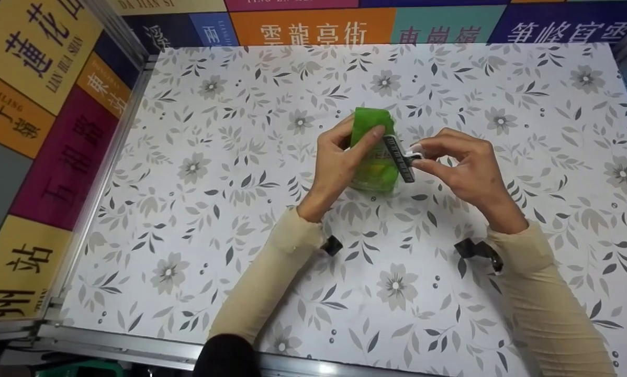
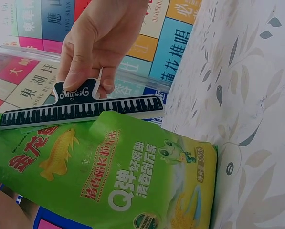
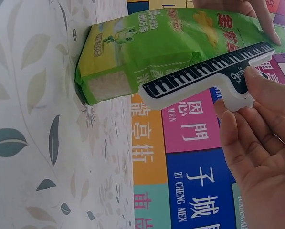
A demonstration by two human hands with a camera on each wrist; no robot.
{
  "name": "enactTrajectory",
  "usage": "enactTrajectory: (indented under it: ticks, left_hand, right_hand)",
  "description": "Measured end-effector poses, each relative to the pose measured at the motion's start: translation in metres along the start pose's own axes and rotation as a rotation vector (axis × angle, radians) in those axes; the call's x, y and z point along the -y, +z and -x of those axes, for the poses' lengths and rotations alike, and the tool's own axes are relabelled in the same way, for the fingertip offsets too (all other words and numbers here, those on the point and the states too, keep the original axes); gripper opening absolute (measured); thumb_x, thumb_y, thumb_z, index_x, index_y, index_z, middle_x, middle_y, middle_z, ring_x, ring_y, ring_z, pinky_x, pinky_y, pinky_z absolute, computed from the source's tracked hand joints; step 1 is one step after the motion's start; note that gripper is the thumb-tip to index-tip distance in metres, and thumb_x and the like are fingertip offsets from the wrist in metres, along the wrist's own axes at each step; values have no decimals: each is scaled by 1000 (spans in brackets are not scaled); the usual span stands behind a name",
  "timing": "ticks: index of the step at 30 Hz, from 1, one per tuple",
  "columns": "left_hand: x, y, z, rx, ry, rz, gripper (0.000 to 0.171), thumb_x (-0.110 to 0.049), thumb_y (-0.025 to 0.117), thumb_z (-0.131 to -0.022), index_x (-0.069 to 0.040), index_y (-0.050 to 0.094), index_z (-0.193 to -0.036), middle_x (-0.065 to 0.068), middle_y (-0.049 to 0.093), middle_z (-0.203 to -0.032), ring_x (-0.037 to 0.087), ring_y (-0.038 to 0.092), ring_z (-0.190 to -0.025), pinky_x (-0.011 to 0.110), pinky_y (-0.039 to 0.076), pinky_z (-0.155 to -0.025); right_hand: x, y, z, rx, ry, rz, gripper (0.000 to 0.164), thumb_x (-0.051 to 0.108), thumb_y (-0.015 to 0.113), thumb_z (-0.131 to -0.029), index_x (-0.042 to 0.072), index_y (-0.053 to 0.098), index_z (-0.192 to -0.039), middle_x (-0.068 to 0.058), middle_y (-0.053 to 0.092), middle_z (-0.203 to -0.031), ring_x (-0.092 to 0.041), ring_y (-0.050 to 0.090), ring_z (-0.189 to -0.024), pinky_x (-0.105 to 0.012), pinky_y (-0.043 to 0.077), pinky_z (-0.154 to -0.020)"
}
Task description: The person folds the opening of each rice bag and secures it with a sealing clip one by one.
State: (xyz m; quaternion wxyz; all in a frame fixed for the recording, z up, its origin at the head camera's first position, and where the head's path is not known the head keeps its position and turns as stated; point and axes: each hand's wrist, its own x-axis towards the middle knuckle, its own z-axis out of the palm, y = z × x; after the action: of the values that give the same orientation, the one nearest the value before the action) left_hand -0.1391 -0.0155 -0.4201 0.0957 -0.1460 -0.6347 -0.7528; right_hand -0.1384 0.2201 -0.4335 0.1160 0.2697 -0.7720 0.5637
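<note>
A green rice bag with a clear window at its lower side stands on the floral table covering. My left hand grips it near the top, thumb across the side facing me and fingers behind. With thumb and fingers my right hand pinches the tab of a black-and-white piano-key clip lettered "Music". The clip's long bar lies slantwise along one side of the bag in the right wrist view, overlapping the green plastic. Part of the bag's top is hidden behind my left hand.
Colourful panels with place names rise behind the table and along its left side. A metal rail runs along the near table edge. Black straps hang by both sleeve cuffs.
</note>
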Motion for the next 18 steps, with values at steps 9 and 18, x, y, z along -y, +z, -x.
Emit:
enactTrajectory:
  ticks: [9,18]
  left_hand:
    - [0,-1,0,24,-52,-33,26,-12,71,-98,3,73,-119,15,74,-113,10,65,-92,26,54,-84]
    - [4,-4,2,34,-79,-69,29,-16,71,-99,-1,70,-124,13,74,-112,13,66,-95,26,54,-87]
  right_hand:
    - [0,1,0,-5,-5,-13,33,-21,82,-73,-6,79,-102,4,73,-91,-7,68,-83,-18,59,-82]
    - [1,1,0,-5,7,8,33,-20,82,-74,-5,79,-104,4,72,-91,-6,68,-84,-17,59,-83]
